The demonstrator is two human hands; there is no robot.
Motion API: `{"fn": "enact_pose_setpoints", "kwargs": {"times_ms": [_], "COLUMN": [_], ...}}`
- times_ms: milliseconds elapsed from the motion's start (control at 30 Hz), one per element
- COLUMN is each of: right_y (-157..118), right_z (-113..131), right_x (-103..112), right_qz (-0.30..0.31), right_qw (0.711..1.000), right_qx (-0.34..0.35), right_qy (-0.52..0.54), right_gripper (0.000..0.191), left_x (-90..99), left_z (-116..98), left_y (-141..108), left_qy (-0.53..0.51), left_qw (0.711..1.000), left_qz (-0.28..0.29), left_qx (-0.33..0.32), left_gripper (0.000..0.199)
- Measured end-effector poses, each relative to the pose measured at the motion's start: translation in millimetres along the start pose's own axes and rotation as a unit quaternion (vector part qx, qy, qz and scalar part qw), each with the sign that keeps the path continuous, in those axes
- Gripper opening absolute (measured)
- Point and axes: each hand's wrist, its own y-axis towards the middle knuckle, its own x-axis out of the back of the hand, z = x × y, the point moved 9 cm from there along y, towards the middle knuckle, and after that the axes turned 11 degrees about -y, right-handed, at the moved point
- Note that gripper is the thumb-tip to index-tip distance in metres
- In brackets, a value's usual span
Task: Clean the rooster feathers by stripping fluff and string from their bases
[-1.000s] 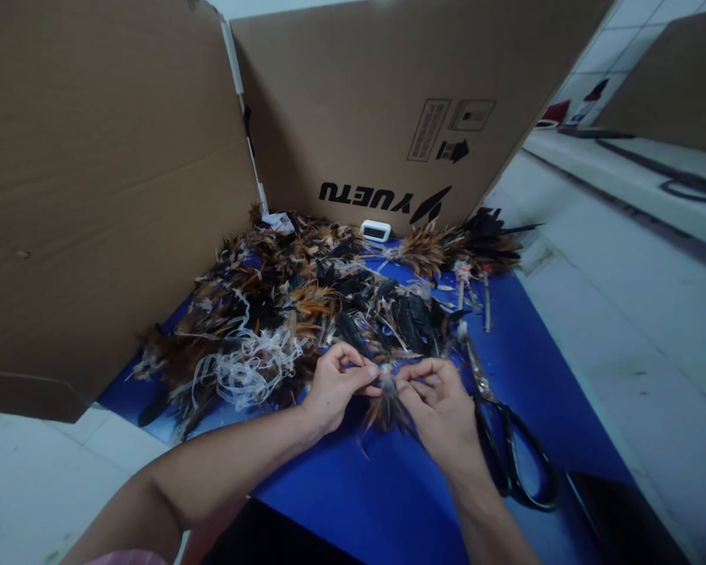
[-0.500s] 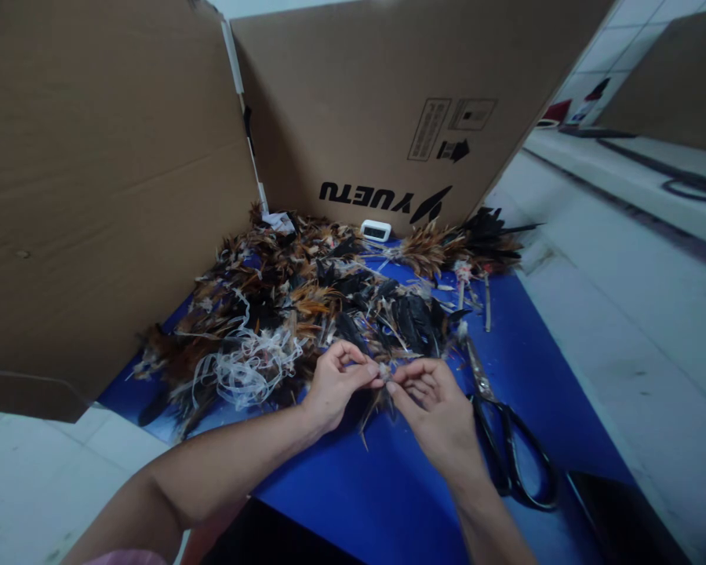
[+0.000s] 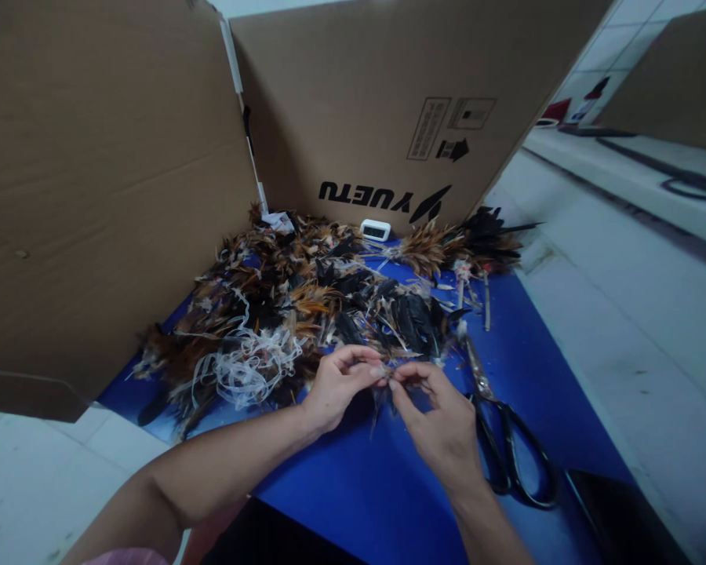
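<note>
My left hand (image 3: 336, 387) and my right hand (image 3: 438, 416) meet fingertip to fingertip over the blue table top (image 3: 388, 494). Both pinch the stem end of a small bundle of brown and black feathers (image 3: 383, 390), which hangs down between the hands, mostly hidden by them. Just beyond the fingers lies a big heap of brown, orange and black feathers (image 3: 306, 302). A tangle of clear plastic string (image 3: 248, 365) rests on the heap to the left of my left hand.
Black-handled scissors (image 3: 503, 439) lie right of my right hand. Tall cardboard panels (image 3: 388, 102) stand behind and to the left. A small white device (image 3: 375, 230) sits at the back. More feather bunches (image 3: 464, 239) lie far right. White tiled ledge (image 3: 617, 314) runs alongside.
The feather bundle has been drawn in between the hands, so less of it shows below them. My right hand has turned and shifted slightly toward me. The left hand has barely moved.
</note>
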Motion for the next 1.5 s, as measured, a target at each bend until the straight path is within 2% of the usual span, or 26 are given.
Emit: {"fn": "enact_pose_setpoints", "kwargs": {"times_ms": [167, 367, 467, 667, 767, 967, 1167, 1500], "right_y": [1, 2, 1, -1, 0, 3, 1, -1], "right_z": [4, 9, 7, -12, -10, -2, -9, -17], "right_x": [2, 5, 3, -9, -9, -5, -5, -4], "right_qz": [-0.008, -0.021, -0.013, 0.04, 0.049, 0.05, 0.052, 0.047], "right_qw": [0.999, 0.998, 0.999, 0.995, 0.994, 0.997, 0.996, 0.99], "right_qx": [0.017, 0.043, 0.037, -0.039, -0.034, -0.007, -0.043, -0.091], "right_qy": [-0.029, -0.036, -0.02, 0.083, 0.093, 0.066, 0.058, 0.093], "right_gripper": [0.009, 0.008, 0.01, 0.02, 0.017, 0.009, 0.01, 0.013], "left_x": [-2.2, -6.6, -7.7, -6.6, -7.4, -14.2, -13.5, -11.5], "left_z": [3, -2, -6, -17, -23, -32, -35, -31], "left_y": [0, 0, 0, 1, 1, -2, -2, 0], "left_qy": [0.006, 0.009, 0.019, 0.108, 0.171, 0.226, 0.235, 0.176], "left_qw": [1.0, 1.0, 0.999, 0.99, 0.978, 0.959, 0.955, 0.972], "left_qz": [0.01, 0.022, 0.027, 0.04, 0.048, 0.072, 0.062, 0.064], "left_qx": [0.018, -0.002, -0.022, -0.082, -0.114, -0.157, -0.169, -0.139], "left_gripper": [0.028, 0.018, 0.014, 0.01, 0.009, 0.009, 0.009, 0.013]}}
